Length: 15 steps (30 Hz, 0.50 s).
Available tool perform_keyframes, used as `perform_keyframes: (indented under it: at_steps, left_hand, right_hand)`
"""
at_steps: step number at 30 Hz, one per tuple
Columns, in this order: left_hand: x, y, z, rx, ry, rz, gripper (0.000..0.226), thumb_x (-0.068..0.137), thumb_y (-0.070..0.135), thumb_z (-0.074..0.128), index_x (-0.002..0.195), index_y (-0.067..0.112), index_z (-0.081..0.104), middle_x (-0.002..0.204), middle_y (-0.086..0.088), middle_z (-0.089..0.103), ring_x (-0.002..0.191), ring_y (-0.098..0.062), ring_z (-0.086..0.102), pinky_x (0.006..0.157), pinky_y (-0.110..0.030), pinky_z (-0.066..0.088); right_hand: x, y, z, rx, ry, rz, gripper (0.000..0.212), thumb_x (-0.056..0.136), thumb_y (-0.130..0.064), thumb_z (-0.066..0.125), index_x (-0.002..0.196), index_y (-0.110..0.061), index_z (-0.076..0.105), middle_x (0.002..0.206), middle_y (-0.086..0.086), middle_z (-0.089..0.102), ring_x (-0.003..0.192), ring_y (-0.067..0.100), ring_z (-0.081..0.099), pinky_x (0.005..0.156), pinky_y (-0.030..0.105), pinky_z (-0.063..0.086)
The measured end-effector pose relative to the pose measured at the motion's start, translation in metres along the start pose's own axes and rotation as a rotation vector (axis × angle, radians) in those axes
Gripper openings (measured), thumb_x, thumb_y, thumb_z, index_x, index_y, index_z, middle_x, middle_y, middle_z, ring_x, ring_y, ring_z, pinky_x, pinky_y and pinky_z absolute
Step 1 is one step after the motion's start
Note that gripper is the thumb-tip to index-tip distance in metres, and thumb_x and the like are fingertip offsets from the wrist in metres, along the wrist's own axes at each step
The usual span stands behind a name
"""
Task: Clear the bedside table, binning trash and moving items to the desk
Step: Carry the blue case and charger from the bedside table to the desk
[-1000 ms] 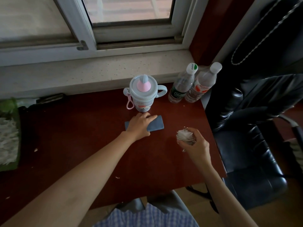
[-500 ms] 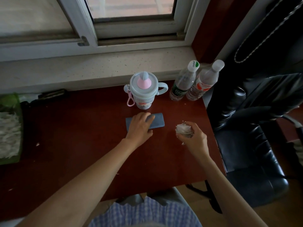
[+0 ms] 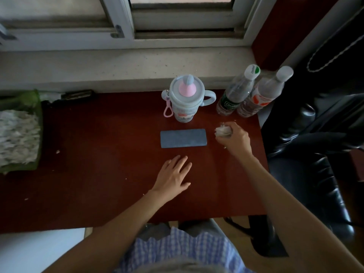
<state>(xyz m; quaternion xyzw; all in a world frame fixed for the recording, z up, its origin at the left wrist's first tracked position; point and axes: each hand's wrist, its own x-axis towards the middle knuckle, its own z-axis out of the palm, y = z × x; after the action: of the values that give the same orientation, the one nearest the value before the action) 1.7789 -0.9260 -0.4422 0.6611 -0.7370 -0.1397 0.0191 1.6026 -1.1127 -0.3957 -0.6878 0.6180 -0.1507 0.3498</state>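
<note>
My right grip [image 3: 235, 137] is clenched around a crumpled white tissue [image 3: 222, 131], right of frame centre. My left grip [image 3: 174, 177] is released, palm down over the red surface [image 3: 98, 164], just below the blue case [image 3: 183, 138] lying flat there.

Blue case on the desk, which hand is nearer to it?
Right. The right hand, closed on a tissue wad, sits just off the blue case's right end. The left hand lies flat on the desk, nearer the person, clear of the case.
</note>
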Motion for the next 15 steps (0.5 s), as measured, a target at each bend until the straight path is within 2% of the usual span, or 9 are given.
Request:
perform_keyframes:
  at_steps: [4, 8, 15]
  left_hand:
    - [-0.001, -0.002, 0.003, 0.022, -0.005, 0.003, 0.066, 0.082, 0.051, 0.061, 0.137, 0.019, 0.046, 0.147, -0.009, 0.042, 0.136, -0.028, 0.039, 0.107, -0.045, 0.036]
    - [-0.001, -0.003, 0.002, 0.017, -0.013, 0.006, 0.065, 0.084, 0.051, 0.057, 0.139, 0.019, 0.044, 0.149, -0.008, 0.039, 0.138, -0.028, 0.035, 0.109, -0.045, 0.035]
    - [-0.001, -0.004, 0.002, 0.033, 0.012, 0.017, 0.065, 0.081, 0.052, 0.061, 0.135, 0.019, 0.049, 0.145, -0.008, 0.045, 0.134, -0.028, 0.042, 0.105, -0.044, 0.039]
  right_hand:
    - [0.014, -0.003, 0.009, -0.06, -0.011, 0.008, 0.05, 0.066, -0.028, 0.077, 0.112, -0.02, 0.061, 0.103, 0.004, 0.065, 0.096, 0.024, 0.061, 0.082, 0.041, 0.051]
    - [0.018, -0.006, 0.017, -0.092, -0.021, 0.016, 0.051, 0.066, -0.028, 0.077, 0.113, -0.018, 0.06, 0.104, 0.006, 0.065, 0.096, 0.026, 0.061, 0.08, 0.04, 0.051]
    - [0.013, -0.007, 0.021, -0.098, -0.025, 0.031, 0.054, 0.068, -0.024, 0.079, 0.118, -0.015, 0.057, 0.109, 0.009, 0.06, 0.099, 0.027, 0.058, 0.078, 0.035, 0.045]
